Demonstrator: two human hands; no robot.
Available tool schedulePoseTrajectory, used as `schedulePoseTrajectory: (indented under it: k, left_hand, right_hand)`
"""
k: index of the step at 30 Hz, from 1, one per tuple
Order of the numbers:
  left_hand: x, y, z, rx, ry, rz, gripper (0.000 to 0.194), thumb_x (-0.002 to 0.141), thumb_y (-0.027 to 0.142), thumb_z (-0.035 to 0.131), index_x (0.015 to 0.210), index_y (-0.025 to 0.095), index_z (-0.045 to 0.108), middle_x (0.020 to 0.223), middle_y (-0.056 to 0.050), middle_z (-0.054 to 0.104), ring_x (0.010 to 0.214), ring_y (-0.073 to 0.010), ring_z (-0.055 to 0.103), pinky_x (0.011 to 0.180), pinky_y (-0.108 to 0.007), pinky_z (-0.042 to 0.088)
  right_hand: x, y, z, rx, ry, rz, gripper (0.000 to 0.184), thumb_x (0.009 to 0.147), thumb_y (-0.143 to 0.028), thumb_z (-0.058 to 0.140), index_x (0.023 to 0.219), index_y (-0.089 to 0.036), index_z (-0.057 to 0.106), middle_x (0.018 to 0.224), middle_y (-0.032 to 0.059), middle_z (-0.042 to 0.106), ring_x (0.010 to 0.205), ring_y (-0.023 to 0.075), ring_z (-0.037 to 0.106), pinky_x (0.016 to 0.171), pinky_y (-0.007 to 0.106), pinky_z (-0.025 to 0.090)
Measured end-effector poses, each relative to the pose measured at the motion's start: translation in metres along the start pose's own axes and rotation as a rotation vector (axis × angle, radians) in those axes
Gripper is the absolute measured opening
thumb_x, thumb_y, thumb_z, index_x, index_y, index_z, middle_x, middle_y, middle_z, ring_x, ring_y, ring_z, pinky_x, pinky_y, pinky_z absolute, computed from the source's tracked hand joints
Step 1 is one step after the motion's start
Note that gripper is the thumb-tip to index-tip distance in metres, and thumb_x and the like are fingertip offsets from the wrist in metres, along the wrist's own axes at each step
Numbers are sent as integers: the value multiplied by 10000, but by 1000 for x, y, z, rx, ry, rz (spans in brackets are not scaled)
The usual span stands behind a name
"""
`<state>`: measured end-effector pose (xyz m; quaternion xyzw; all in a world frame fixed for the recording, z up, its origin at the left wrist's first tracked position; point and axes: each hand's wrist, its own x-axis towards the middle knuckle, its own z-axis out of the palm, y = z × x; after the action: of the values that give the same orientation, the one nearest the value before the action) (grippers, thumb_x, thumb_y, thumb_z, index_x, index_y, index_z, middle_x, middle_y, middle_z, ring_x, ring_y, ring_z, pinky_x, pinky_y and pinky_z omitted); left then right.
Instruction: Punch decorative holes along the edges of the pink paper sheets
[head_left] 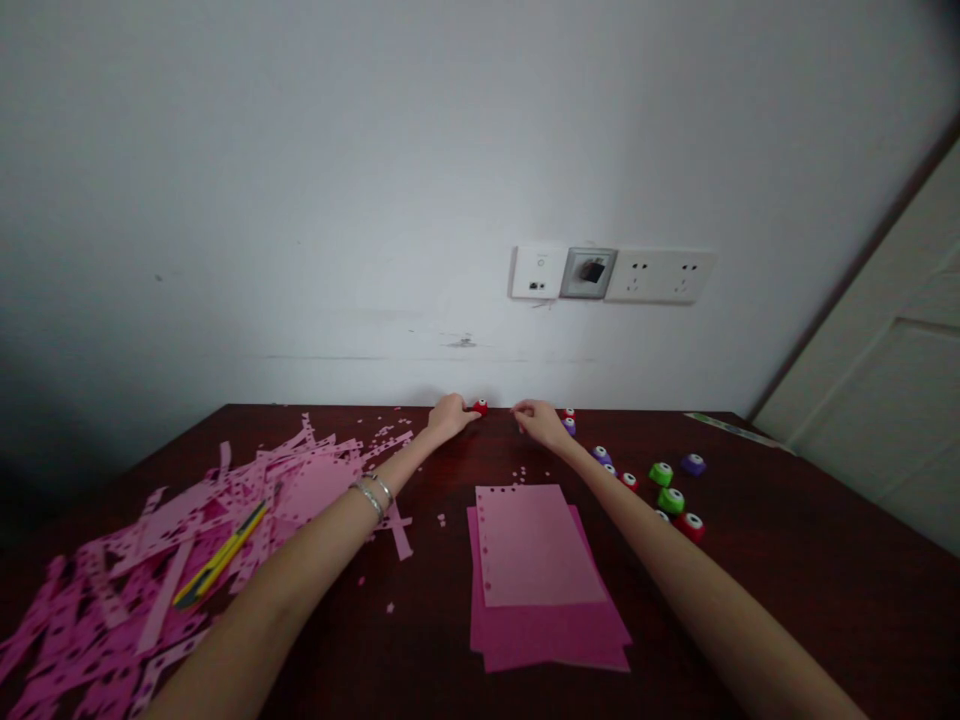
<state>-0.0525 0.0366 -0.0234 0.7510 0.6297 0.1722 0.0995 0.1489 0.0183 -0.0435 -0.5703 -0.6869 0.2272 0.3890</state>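
At the back edge of the table, my left hand (450,415) has its fingers closed on a small red craft punch (480,407) with a white round top. My right hand (538,420) is a short way to its right, fingers curled together in a pinch; anything between them is too small to make out. Just right of that hand stand a purple punch (569,427) and another red punch, partly hidden. Between my forearms lies a light pink sheet (536,550) with punched holes along its left and top edges, on darker pink sheets (551,638).
Pink paper strips and scraps (135,570) cover the left side, with a yellow utility knife (221,555) on top. Green punches (670,501) and several red and purple ones stand at right. A patterned strip (739,431) lies by the back right edge. The wall (360,230) borders the table.
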Motion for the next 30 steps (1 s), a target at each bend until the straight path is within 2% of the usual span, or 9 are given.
schedulePoseTrajectory:
  k: [3, 5, 9, 12, 18, 23, 26, 30]
  left_hand:
    - [6, 4, 9, 10, 5, -26, 423, 703, 562, 576, 789, 160, 673, 784, -88, 671, 787, -219, 616, 599, -248, 402]
    - [10, 6, 14, 23, 16, -48, 436, 704, 568, 573, 832, 163, 672, 841, -103, 677, 837, -233, 616, 619, -251, 412]
    - [15, 8, 19, 37, 18, -70, 450, 720, 558, 565, 893, 156, 666, 927, -130, 671, 895, -257, 614, 651, -270, 433]
    - [19, 6, 21, 40, 15, -76, 426, 737, 536, 560, 917, 163, 663, 951, -125, 669, 912, -254, 613, 672, -274, 443]
    - [22, 2, 29, 45, 33, -64, 431, 752, 538, 537, 932, 166, 660, 989, -131, 657, 913, -249, 613, 696, -281, 454]
    - [23, 5, 31, 23, 55, -46, 383, 757, 475, 552, 923, 147, 661, 969, -145, 657, 901, -252, 610, 689, -285, 449]
    - [22, 7, 29, -9, 42, -27, 354, 749, 437, 567, 889, 128, 670, 902, -143, 665, 847, -247, 611, 645, -280, 436]
    - [19, 7, 22, -78, 10, 58, 299, 740, 397, 577, 804, 126, 687, 719, -72, 658, 694, -184, 583, 585, -246, 392]
  right_hand:
    - [21, -5, 14, -119, -127, -60, 209, 738, -147, 508, 830, -126, 695, 519, 6, 619, 517, 125, 560, 555, 207, 423]
    - [33, -6, 22, -189, -176, -94, 235, 743, -135, 512, 880, -131, 703, 625, 36, 676, 602, 149, 600, 622, 223, 439]
    - [50, -6, 35, -289, -205, -138, 279, 766, -115, 488, 931, -152, 709, 897, 77, 709, 845, 193, 623, 772, 248, 433]
    - [56, -5, 41, -331, -207, -150, 287, 781, -113, 472, 932, -157, 712, 953, 81, 701, 904, 199, 613, 804, 246, 426]
    - [58, -2, 43, -348, -187, -178, 306, 790, -102, 453, 964, -154, 699, 977, 81, 694, 905, 190, 612, 816, 243, 426]
    - [55, 1, 45, -334, -168, -178, 274, 795, -112, 468, 947, -140, 695, 961, 90, 695, 873, 183, 616, 793, 242, 436]
    - [54, 0, 44, -325, -159, -172, 251, 789, -103, 484, 929, -106, 693, 940, 117, 693, 858, 192, 613, 779, 253, 438]
    - [50, -5, 33, -292, -183, -198, 224, 783, -110, 514, 918, -87, 691, 911, 120, 694, 834, 186, 608, 765, 253, 438]
